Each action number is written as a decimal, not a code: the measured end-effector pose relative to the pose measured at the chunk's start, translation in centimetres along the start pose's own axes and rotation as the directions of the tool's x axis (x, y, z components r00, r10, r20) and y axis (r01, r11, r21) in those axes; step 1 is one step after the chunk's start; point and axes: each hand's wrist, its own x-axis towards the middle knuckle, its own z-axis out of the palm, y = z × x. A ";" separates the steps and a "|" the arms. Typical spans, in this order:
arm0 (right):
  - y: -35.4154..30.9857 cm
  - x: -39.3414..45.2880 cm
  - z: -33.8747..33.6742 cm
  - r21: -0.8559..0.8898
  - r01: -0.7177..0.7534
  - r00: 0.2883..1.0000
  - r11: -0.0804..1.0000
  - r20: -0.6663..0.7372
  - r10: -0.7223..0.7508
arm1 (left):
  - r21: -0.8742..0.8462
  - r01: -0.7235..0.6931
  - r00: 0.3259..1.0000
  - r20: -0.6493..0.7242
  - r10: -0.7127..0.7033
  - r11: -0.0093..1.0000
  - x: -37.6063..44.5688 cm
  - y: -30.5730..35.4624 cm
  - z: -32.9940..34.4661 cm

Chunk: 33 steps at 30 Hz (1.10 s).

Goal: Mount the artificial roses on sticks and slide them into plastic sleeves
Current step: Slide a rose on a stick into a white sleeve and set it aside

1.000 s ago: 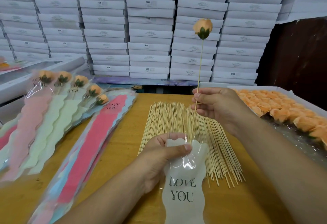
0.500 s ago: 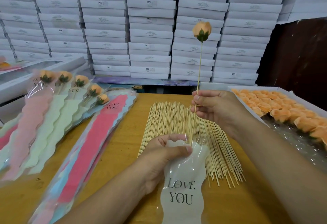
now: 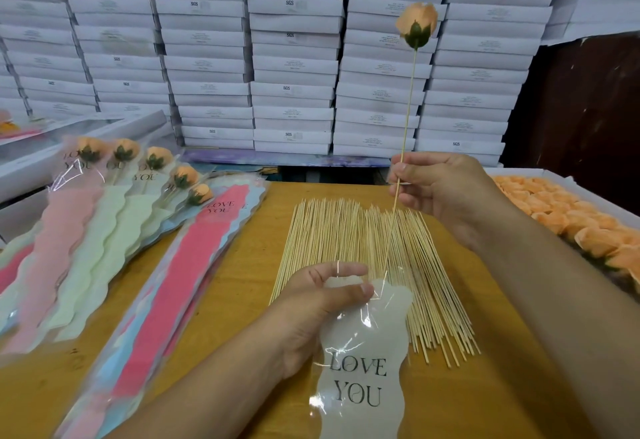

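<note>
Head camera, worn, looking forward and down

One wide-angle view sits close above the wooden table (image 3: pixel 242 265), facing 12 o'clock toward the stacked white boxes (image 3: pixel 294 57); forearms enter from 6 o'clock, and straight lines bow near the frame edges.

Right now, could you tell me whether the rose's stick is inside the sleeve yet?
Barely in: the stick has its lower tip at the mouth of the sleeve, and the rose is high above.
</note>
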 end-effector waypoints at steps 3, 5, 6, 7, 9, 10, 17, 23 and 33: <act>-0.3 -0.1 0.0 -0.003 0.007 1.000 1.000 0.012 -0.007 | 0.006 0.000 1.000 0.001 0.000 1.000 0.0 0.1 0.0; -0.3 -0.2 0.0 0.000 0.008 1.000 1.000 0.011 -0.008 | 0.019 -0.002 1.000 -0.002 0.002 1.000 0.0 0.0 -0.1; -0.3 -0.2 0.1 0.004 0.010 1.000 1.000 0.006 -0.010 | 0.021 -0.006 1.000 -0.007 0.006 1.000 0.0 0.0 -0.1; -0.3 -0.2 0.2 0.011 0.013 1.000 1.000 -0.001 -0.013 | 0.023 -0.009 1.000 -0.011 0.009 1.000 0.0 -0.1 0.0; -0.3 -0.2 0.3 0.026 0.021 1.000 0.999 -0.012 -0.021 | 0.025 -0.014 1.000 -0.014 0.014 1.000 0.0 -0.1 0.0; -0.4 -0.1 0.4 0.032 0.024 1.000 0.999 -0.016 -0.023 | 0.026 -0.017 1.000 -0.014 0.017 1.000 0.0 -0.1 0.0; -0.7 0.0 0.5 0.015 0.023 1.000 1.000 -0.005 -0.023 | 0.029 -0.028 1.000 -0.011 0.029 0.999 0.0 0.0 -0.1; -0.8 -0.1 0.3 -0.001 0.031 0.999 1.000 -0.008 -0.031 | 0.006 -0.029 0.999 -0.015 0.030 1.000 0.2 -0.1 -0.4; -1.4 0.1 -0.6 -0.021 0.037 0.999 0.999 -0.019 -0.038 | 0.005 -0.011 0.999 -0.039 0.011 1.000 0.3 -0.1 -0.5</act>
